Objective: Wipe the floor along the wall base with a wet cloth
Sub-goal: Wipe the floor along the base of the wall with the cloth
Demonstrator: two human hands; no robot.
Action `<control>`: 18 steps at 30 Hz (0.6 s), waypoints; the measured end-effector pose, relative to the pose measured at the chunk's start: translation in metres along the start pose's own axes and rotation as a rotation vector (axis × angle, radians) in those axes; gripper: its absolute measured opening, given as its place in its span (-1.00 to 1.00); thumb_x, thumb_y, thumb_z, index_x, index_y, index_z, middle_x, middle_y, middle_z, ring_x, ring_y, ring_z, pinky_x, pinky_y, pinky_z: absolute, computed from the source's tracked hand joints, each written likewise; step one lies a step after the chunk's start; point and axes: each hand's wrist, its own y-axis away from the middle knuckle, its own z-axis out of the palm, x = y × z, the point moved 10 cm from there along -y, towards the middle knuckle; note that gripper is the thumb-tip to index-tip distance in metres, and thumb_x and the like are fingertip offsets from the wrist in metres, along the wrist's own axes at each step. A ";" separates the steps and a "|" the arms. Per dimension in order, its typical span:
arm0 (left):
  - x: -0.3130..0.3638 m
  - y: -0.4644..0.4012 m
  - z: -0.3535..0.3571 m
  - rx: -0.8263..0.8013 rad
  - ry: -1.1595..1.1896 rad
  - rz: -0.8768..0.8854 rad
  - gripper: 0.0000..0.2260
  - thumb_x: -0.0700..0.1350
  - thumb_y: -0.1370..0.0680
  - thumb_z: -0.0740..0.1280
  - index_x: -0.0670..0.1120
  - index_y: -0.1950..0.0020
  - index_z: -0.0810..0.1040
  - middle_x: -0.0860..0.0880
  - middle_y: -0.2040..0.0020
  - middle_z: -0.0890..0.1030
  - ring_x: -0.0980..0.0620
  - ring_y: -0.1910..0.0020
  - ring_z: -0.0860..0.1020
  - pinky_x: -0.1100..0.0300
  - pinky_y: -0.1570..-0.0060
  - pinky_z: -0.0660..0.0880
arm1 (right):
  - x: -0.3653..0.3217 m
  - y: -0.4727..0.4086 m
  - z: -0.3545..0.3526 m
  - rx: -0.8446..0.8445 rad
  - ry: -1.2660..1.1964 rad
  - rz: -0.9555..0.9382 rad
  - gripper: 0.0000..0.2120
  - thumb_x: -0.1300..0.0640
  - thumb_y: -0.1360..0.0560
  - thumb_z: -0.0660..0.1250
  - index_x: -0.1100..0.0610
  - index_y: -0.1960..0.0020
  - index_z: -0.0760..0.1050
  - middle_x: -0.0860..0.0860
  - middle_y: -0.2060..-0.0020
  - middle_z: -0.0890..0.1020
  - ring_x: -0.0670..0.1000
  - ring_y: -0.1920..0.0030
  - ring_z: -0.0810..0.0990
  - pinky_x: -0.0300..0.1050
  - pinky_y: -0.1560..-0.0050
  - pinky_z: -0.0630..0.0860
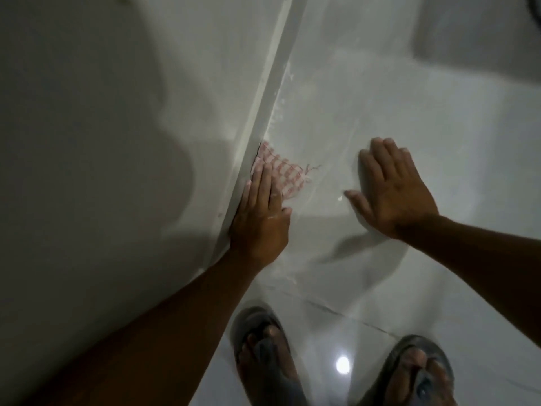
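A red-and-white checked cloth lies flat on the glossy white tile floor, tight against the wall base. My left hand presses flat on the near part of the cloth, fingers together along the skirting, and covers part of it. My right hand rests flat on the bare floor to the right of the cloth, fingers spread, holding nothing. Wet streaks and white flecks run along the floor beside the wall base, beyond the cloth.
The white wall fills the left side. My two feet in dark flip-flops, the left foot and the right foot, stand at the bottom. A tile joint crosses the floor in front of them. A lamp reflection glares between the feet.
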 end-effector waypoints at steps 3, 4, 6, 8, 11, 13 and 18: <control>0.004 -0.037 -0.004 0.070 0.003 -0.014 -0.40 -0.03 -0.64 0.11 -0.25 -0.60 0.02 -0.26 -0.63 0.13 -0.17 -0.64 0.08 -0.01 -0.62 0.15 | 0.001 -0.001 -0.003 0.149 -0.018 -0.048 -0.21 -0.23 -0.57 0.26 0.31 -0.56 0.25 0.34 -0.57 0.25 0.33 -0.61 0.14 0.28 -0.61 0.03; 0.006 -0.057 -0.006 0.080 0.021 -0.011 -0.39 -0.09 -0.61 0.13 -0.24 -0.60 0.01 -0.27 -0.63 0.12 -0.19 -0.63 0.08 -0.02 -0.62 0.15 | 0.002 0.000 -0.001 0.155 -0.020 -0.052 -0.21 -0.24 -0.57 0.25 0.30 -0.57 0.25 0.33 -0.58 0.24 0.31 -0.62 0.13 0.26 -0.62 0.02; 0.014 -0.088 -0.010 0.088 0.054 0.013 -0.35 -0.17 -0.53 0.11 -0.20 -0.60 -0.02 -0.23 -0.64 0.10 -0.19 -0.64 0.05 -0.07 -0.61 0.19 | 0.006 0.003 0.004 0.146 -0.010 -0.038 -0.19 -0.29 -0.58 0.19 0.27 -0.59 0.22 0.30 -0.60 0.21 0.26 -0.64 0.08 0.20 -0.63 -0.05; 0.012 -0.088 -0.015 0.116 0.078 0.047 -0.33 -0.27 -0.49 0.08 -0.11 -0.61 0.05 -0.18 -0.65 0.13 -0.16 -0.64 0.06 -0.09 -0.58 0.24 | 0.006 0.001 0.002 0.154 -0.014 -0.059 -0.19 -0.30 -0.58 0.17 0.27 -0.59 0.24 0.31 -0.59 0.22 0.28 -0.64 0.08 0.22 -0.63 -0.04; 0.003 -0.030 -0.016 0.223 0.083 0.054 -0.39 -0.42 -0.51 0.12 -0.10 -0.56 0.29 -0.14 -0.60 0.29 -0.14 -0.62 0.16 -0.07 -0.57 0.27 | 0.002 -0.024 -0.001 0.088 0.048 -0.202 -0.17 -0.33 -0.56 0.16 0.26 -0.58 0.26 0.32 -0.58 0.23 0.32 -0.62 0.13 0.28 -0.62 0.01; -0.001 0.003 -0.013 0.211 0.046 0.032 -0.46 -0.38 -0.55 0.16 -0.12 -0.54 0.33 -0.14 -0.57 0.35 -0.13 -0.62 0.18 -0.01 -0.59 0.23 | 0.007 -0.042 -0.001 0.020 0.076 -0.243 -0.15 -0.36 -0.55 0.13 0.22 -0.61 0.22 0.28 -0.60 0.21 0.29 -0.63 0.10 0.26 -0.62 -0.02; 0.015 -0.071 -0.018 0.200 0.017 0.068 -0.46 -0.33 -0.56 0.15 -0.18 -0.56 0.26 -0.21 -0.58 0.30 -0.19 -0.61 0.18 -0.06 -0.60 0.20 | 0.014 -0.050 -0.001 0.041 0.044 -0.243 -0.16 -0.36 -0.56 0.13 0.18 -0.63 0.18 0.24 -0.62 0.17 0.24 -0.65 0.06 0.24 -0.63 -0.04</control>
